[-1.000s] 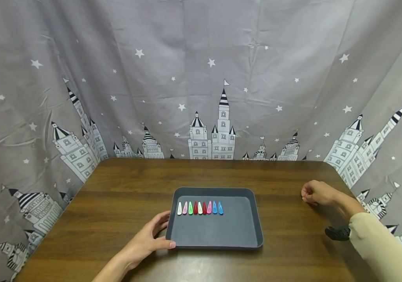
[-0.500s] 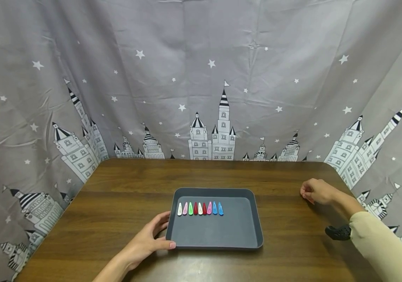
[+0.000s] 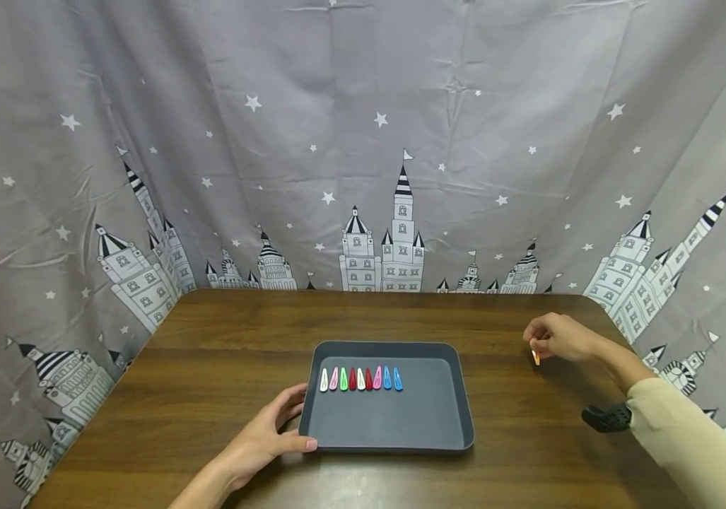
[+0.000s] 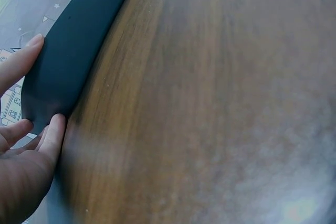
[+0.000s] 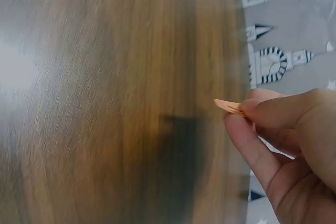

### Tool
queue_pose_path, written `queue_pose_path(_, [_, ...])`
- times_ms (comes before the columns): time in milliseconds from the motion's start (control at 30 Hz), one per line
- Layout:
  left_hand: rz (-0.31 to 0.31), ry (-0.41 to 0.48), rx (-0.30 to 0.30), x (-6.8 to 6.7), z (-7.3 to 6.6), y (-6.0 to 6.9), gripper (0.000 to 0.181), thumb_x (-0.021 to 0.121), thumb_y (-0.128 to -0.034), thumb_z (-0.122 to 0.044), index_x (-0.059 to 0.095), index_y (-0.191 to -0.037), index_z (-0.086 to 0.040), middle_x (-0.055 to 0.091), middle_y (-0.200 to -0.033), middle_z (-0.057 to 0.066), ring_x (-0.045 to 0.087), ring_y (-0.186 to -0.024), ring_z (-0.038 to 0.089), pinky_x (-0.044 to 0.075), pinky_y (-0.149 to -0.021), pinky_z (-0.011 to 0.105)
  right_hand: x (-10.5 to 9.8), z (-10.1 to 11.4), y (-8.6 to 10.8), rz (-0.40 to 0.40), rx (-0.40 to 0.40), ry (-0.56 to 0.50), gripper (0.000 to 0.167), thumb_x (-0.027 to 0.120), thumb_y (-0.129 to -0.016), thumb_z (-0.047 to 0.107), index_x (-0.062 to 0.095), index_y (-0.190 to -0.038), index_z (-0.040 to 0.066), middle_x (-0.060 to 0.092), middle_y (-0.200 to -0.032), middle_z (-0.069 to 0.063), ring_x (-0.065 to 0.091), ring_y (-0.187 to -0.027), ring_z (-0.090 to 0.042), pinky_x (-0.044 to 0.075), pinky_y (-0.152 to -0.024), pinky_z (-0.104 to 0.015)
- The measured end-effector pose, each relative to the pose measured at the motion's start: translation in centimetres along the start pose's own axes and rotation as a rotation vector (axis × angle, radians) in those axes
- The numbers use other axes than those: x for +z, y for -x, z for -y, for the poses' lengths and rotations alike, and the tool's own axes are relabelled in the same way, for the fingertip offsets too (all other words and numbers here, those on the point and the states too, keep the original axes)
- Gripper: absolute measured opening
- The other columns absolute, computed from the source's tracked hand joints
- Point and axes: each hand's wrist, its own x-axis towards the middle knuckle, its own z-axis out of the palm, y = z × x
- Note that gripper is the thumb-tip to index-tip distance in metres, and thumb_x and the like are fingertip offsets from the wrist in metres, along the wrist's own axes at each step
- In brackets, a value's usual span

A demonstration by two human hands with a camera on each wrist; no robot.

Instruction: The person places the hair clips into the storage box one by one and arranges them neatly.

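Observation:
My right hand [image 3: 560,337] pinches an orange snap hair clip [image 3: 536,358] between thumb and fingertips, above the right part of the table. In the right wrist view the orange clip [image 5: 229,106] points left out of the fingers, its rear end covered by them. A dark grey tray [image 3: 394,424] lies at the table's middle. My left hand [image 3: 254,438] holds its near left corner, thumb at the front and fingers along the left side. Inside the tray, toward the back left, several snap clips [image 3: 360,379] lie in a row: white, pink, green, red and blue.
The brown wooden table [image 3: 223,353] extends around the tray. Behind and beside it hangs a grey curtain [image 3: 273,141] printed with castles and stars. A black strap or band [image 3: 607,418] sits at the right wrist by the pale sleeve [image 3: 687,431].
My right hand has lifted slightly and shifted left, and the orange hair clip now shows in its fingertips. The left hand, tray and row of clips stay put.

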Motion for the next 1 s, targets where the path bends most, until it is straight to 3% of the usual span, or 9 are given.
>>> queue_pose_path(167, [-0.004, -0.008, -0.011, -0.1, 0.0, 0.0, 0.093, 0.084, -0.0848, -0.006, 0.028, -0.159, -0.002, 0.036, -0.158, 0.024, 0.031, -0.147, 0.038, 0.038, -0.110, 0.033, 0.2, 1.4, -0.7, 0.013, -0.047, 0.080, 0.009, 0.066, -0.090, -0.006, 0.070, -0.096, -0.001, 0.069, -0.072, 0.003, 0.065, -0.069, -0.013, 0.053, -0.065, -0.028])
queue_pose_path(333, [0.002, -0.002, -0.007, -0.1, 0.1, -0.1, 0.093, 0.083, -0.0851, -0.006, 0.028, -0.160, -0.002, 0.035, -0.158, 0.024, 0.030, -0.147, 0.038, 0.039, -0.110, 0.031, 0.6, 2.5, -1.5, 0.002, -0.081, 0.094, 0.010, 0.069, -0.086, -0.004, 0.071, -0.094, 0.003, 0.069, -0.073, 0.005, 0.062, -0.069, -0.012, 0.050, -0.063, -0.028])
queue_pose_path(633, [-0.004, -0.008, -0.007, -0.1, 0.0, 0.0, 0.093, 0.084, -0.0847, -0.006, 0.029, -0.159, -0.002, 0.034, -0.159, 0.024, 0.030, -0.148, 0.038, 0.036, -0.113, 0.039, 1.6, 5.0, -3.3, 0.022, -0.161, 0.082, 0.016, 0.069, -0.088, -0.006, 0.067, -0.086, 0.010, 0.070, -0.078, 0.000, 0.063, -0.072, -0.020, 0.048, -0.065, -0.028])
queue_pose_path(1000, [-0.001, -0.004, 0.003, 0.0, 0.2, 0.1, 0.093, 0.084, -0.0847, -0.006, 0.029, -0.159, -0.002, 0.035, -0.158, 0.024, 0.030, -0.147, 0.038, 0.039, -0.110, 0.031, 3.4, 8.3, -5.5, 0.086, -0.235, 0.063, 0.016, 0.072, -0.091, -0.005, 0.066, -0.087, 0.009, 0.071, -0.081, -0.005, 0.065, -0.074, -0.020, 0.049, -0.068, -0.029])
